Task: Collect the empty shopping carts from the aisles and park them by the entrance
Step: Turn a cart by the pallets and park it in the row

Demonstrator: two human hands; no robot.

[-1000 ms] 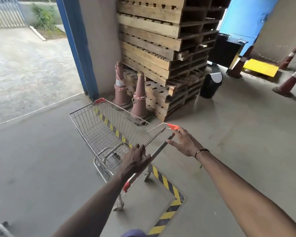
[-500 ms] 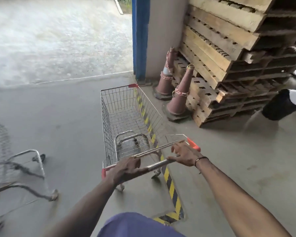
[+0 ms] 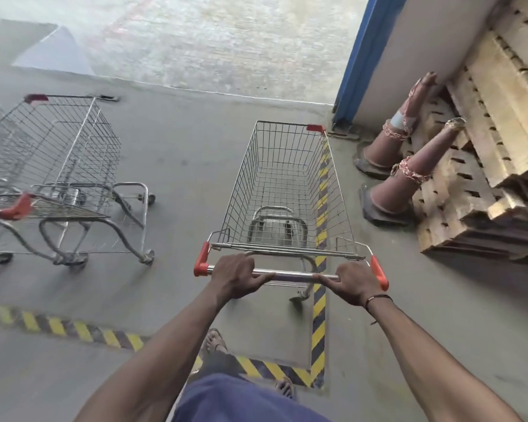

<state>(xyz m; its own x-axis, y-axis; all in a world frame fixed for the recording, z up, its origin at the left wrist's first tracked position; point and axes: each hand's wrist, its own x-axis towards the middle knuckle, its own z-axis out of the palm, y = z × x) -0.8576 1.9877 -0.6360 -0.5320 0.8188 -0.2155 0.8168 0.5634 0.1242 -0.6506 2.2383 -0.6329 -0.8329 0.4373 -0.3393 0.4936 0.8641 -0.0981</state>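
Note:
An empty wire shopping cart [image 3: 287, 184] with red corner caps stands straight ahead of me, pointing at the open doorway. Both hands grip its chrome handle bar [image 3: 290, 275]: my left hand [image 3: 237, 280] near the left red end, my right hand [image 3: 352, 283] near the right red end. A black band circles my right wrist. To the left stand parked empty carts [image 3: 58, 178], nested together, facing the same way; their left part is cut off by the frame edge.
Two worn traffic cones [image 3: 400, 181] with chains lean by a stack of wooden pallets [image 3: 485, 166] at the right. A blue door post [image 3: 360, 65] frames the entrance. Yellow-black floor tape [image 3: 319, 324] marks a bay around my feet. Paved ground lies outside.
The cart has swung left to point squarely at the doorway, handle now level in front of me. The parked carts have come fully into view at the left; pallets shifted right.

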